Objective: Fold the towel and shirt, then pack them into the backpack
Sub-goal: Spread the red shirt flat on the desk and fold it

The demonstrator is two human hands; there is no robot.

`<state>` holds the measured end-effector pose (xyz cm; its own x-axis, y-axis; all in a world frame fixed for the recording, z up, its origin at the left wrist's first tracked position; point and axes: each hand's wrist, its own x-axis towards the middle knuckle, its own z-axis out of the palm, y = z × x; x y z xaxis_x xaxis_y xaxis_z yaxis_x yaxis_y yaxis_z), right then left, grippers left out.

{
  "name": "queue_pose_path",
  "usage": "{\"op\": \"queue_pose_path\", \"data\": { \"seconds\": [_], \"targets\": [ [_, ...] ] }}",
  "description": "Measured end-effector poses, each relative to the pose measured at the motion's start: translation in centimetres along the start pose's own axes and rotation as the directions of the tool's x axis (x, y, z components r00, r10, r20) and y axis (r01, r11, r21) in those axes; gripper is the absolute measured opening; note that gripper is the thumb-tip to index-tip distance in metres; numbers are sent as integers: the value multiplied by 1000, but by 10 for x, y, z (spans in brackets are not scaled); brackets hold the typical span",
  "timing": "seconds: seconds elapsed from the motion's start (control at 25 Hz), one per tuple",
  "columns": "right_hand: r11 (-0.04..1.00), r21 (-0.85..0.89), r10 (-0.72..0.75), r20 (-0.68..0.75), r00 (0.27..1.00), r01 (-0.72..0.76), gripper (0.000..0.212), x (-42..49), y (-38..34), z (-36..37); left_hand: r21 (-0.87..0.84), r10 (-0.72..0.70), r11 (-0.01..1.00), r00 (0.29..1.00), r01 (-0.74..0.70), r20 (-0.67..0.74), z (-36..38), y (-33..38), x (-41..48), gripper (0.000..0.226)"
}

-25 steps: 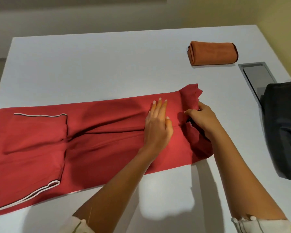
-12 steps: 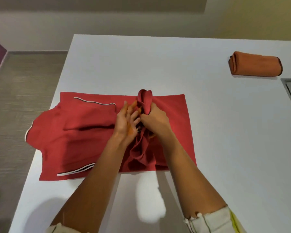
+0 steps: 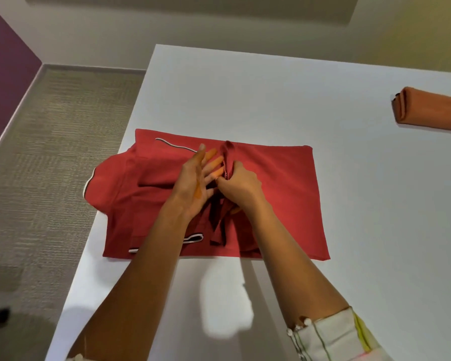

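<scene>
Hands: together at mid-shirt, touching each other. Left hand (image 3: 193,186) lay flat, fingers straight and spread, pressing the cloth just left of a raised ridge (image 3: 228,152). Right hand (image 3: 242,187) was curled round that ridge, pinching a bunch of the shirt (image 3: 279,194).

Shirt: flat on the table (image 3: 271,95) near its left edge, partly folded. Its white-trimmed left end hung over the edge above the floor (image 3: 50,152). Loose dark folds showed below my hands; I could not tell how many layers lay there.

Towel (image 3: 432,112): already folded, on the table's far right, well apart from the shirt. Backpack: not in view.

Step judged: shirt fold in progress, nothing packed.

Risks noted:
- The ridge was bunched, not straight. If I laid it down as gripped, the crease would likely run crooked and the bundle come out lumpy.
- If the left hand lifted too soon, the lower layers could slide with the pull, and the fold would open.
- The overhanging end had weight off the table. A tug leftward might drag more cloth over the edge.
- Loose folds under the wrists could get trapped inside the next fold.
</scene>
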<state>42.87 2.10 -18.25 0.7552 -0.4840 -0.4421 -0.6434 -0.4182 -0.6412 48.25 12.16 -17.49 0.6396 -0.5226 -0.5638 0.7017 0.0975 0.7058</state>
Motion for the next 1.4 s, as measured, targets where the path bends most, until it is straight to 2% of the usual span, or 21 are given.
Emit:
{"op": "queue_pose_path", "data": {
  "seconds": [0.08,0.12,0.2,0.28,0.36,0.4,0.44,0.52,0.64,0.8,0.92,1.04,1.16,1.4],
  "targets": [
    [1000,-7,-16,69,997,17,43,-1,-3,2,101,133,988,983,-121,-127,-1,1,2,43],
    [999,45,-17,98,995,12,41,-2,-4,1,204,250,956,951,-212,-183,-2,0,3,37],
    [986,169,-21,40,999,14,41,-4,-3,-3,462,490,807,855,-368,-173,2,-4,7,34],
    [990,128,-26,-183,983,50,37,-4,9,-11,708,634,545,773,-449,3,12,-18,9,42],
    [999,-47,-29,-420,907,11,31,-2,33,-24,869,682,123,677,-480,277,20,-47,13,45],
    [992,-123,-25,-501,865,-42,31,-1,48,-33,895,670,-89,638,-438,379,22,-63,17,46],
    [978,-177,-5,-563,826,-115,32,0,64,-42,899,637,-239,639,-368,431,24,-76,20,48],
    [946,-181,99,-626,774,-268,40,0,94,-60,894,562,-391,713,-219,420,23,-88,26,57],
    [921,-49,295,-557,776,-386,55,-5,125,-77,869,503,-481,776,-114,381,11,-91,35,68],
    [942,106,330,-458,825,-318,52,-5,136,-85,873,499,-478,787,-97,361,5,-94,39,71],
    [913,217,404,-374,835,-345,51,3,137,-91,870,511,-482,775,-99,371,6,-95,40,70],
    [905,292,389,-274,880,-309,56,8,143,-94,873,520,-480,771,-92,367,7,-94,39,70],
    [885,399,334,-186,924,-239,48,12,149,-95,874,528,-478,766,-88,366,7,-94,39,69],
    [920,357,268,-279,922,-160,38,12,161,-107,878,526,-469,770,-92,361,19,-100,39,71]
  ]
}}
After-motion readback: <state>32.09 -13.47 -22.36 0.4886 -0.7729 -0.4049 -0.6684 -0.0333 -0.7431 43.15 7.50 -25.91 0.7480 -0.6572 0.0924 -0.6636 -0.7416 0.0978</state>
